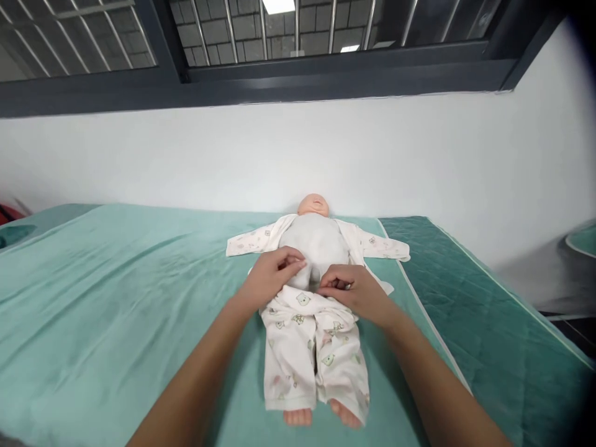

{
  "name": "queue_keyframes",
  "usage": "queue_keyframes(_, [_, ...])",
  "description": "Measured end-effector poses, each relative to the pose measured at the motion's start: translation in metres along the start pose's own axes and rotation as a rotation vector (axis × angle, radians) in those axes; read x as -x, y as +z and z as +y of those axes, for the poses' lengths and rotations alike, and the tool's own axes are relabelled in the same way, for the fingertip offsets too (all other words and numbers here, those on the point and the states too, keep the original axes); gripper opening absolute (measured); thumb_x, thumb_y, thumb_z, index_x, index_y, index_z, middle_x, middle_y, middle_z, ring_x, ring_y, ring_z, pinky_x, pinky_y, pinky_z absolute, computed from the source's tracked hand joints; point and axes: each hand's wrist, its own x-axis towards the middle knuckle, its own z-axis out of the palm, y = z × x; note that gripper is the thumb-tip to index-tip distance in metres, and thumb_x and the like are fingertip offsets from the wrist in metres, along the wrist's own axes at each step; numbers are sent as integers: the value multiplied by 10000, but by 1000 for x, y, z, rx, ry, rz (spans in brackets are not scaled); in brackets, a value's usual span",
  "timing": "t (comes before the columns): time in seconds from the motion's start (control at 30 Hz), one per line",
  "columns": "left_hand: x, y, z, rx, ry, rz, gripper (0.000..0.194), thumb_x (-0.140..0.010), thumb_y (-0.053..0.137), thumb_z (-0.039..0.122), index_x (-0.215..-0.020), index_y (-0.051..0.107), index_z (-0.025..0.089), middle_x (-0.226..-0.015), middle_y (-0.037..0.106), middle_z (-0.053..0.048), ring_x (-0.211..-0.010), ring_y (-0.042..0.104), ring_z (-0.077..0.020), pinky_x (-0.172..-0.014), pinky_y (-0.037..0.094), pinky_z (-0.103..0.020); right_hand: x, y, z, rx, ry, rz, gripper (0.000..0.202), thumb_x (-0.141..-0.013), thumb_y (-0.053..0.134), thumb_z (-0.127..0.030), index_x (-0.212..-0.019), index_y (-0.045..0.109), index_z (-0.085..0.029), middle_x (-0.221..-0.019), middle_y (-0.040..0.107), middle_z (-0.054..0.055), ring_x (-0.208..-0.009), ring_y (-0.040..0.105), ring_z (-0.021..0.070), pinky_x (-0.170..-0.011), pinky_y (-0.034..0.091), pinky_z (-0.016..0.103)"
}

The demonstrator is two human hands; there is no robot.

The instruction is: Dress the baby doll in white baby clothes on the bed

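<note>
L hand (274, 273) & R hand (356, 290) nr top of trousers (295, 335).

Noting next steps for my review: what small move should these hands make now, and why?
Perhaps ease the patterned trousers up toward the doll's grey torso: their top lies bunched below it, the left hand and right hand are both close to that top, and the feet already show past the cuffs.

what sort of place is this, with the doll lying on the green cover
Possibly a childcare practice room, though it could be a bedroom. The life-size-looking baby doll, the wide green cover under it and the barred window suggest an indoor practice space.
</note>
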Motion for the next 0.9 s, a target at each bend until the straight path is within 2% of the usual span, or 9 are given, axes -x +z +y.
queue_keyframes(0.07, [-11, -2, 1, -38, 22, -174, 290, -850, 620, 478, -830, 716, 205, -676, 596, 6, -614, 496, -133, -565, 352, -245, 0, -2, -3, 9, 25, -95, 216, -803, 719, -412, -724, 695, -213, -717, 645, -1, -639, 532, 132, -595, 397, 268])
queue_keyframes(0.17, [-11, -7, -7, -24, 44, -286, 271, -838, 649, 458, -801, 727, 201, -770, 625, -13, -669, 519, -136, -605, 378, -245, 2, -6, -7, 37, 62, -263, 245, -742, 779, -446, -781, 698, -219, -789, 635, -1, -695, 557, 137, -629, 410, 263])
queue_keyframes(0.27, [-3, -14, -14, 5, 61, -394, 225, -814, 691, 436, -865, 750, 225, -916, 621, -30, -765, 549, -144, -676, 418, -244, 3, -8, -11, 120, 73, -331, 291, -685, 827, -447, -831, 692, -234, -864, 615, -4, -755, 550, 140, -651, 401, 255])
queue_keyframes(0.43, [4, -19, -8, 47, 25, -551, 223, -771, 737, 425, -921, 762, 263, -1069, 579, -40, -879, 582, -163, -718, 465, -245, 4, -3, -10, 7, 176, -285, 298, -711, 802, -442, -795, 627, -216, -763, 527, -25, -682, 455, 120, -599, 356, 249])
queue_keyframes(0.57, [6, -23, -6, 67, 60, -621, 169, -775, 726, 385, -864, 733, 242, -1139, 571, -46, -900, 576, -170, -694, 456, -244, 4, 6, -5, -77, 159, -92, 303, -746, 772, -447, -761, 592, -203, -716, 502, -28, -664, 437, 118, -591, 342, 254])
queue_keyframes(0.67, [8, -25, -9, 135, 77, -601, 131, -804, 683, 338, -838, 658, 214, -1081, 586, -41, -858, 544, -157, -700, 430, -246, 2, 12, -2, -44, 119, 85, 301, -761, 760, -450, -749, 583, -207, -691, 498, -31, -637, 415, 115, -573, 322, 260])
queue_keyframes(0.77, [8, -24, -13, 210, 29, -453, 200, -835, 652, 379, -795, 579, 198, -851, 553, -6, -757, 486, -134, -664, 391, -234, 2, 16, -1, -52, 108, 210, 312, -769, 754, -451, -728, 559, -211, -655, 484, -33, -607, 386, 114, -548, 298, 265])
queue_keyframes(0.83, [8, -22, -15, 254, -45, -342, 251, -845, 640, 426, -793, 554, 196, -750, 498, 18, -681, 442, -116, -600, 348, -219, 2, 18, -1, -80, 125, 251, 323, -751, 767, -457, -726, 556, -213, -643, 483, -33, -592, 374, 113, -530, 282, 267])
queue_keyframes(0.9, [8, -20, -16, 300, -106, -289, 273, -848, 636, 450, -801, 548, 196, -693, 456, 35, -624, 403, -100, -549, 302, -207, 2, 18, 0, -116, 157, 254, 331, -729, 785, -460, -728, 564, -215, -622, 466, -40, -574, 356, 109, -516, 262, 265])
